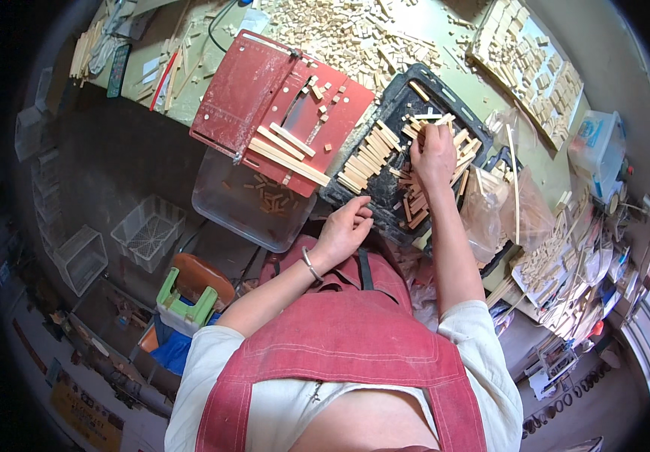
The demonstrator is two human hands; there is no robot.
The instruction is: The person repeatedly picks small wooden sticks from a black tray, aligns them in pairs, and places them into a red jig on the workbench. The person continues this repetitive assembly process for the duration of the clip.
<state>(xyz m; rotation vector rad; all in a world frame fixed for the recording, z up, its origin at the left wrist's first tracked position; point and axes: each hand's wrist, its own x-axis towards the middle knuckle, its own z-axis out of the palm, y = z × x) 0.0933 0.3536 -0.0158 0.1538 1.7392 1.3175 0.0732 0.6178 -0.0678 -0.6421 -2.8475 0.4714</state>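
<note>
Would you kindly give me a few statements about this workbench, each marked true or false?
1. The right hand is over the black tray. True.
2. Several long wooden sticks lie on the red board. True.
3. The red board is to the right of the black tray. False: it is to the left.
4. A bracelet is worn on the right wrist. False: it is on the left wrist.
5. The person's apron is blue. False: it is red.
</note>
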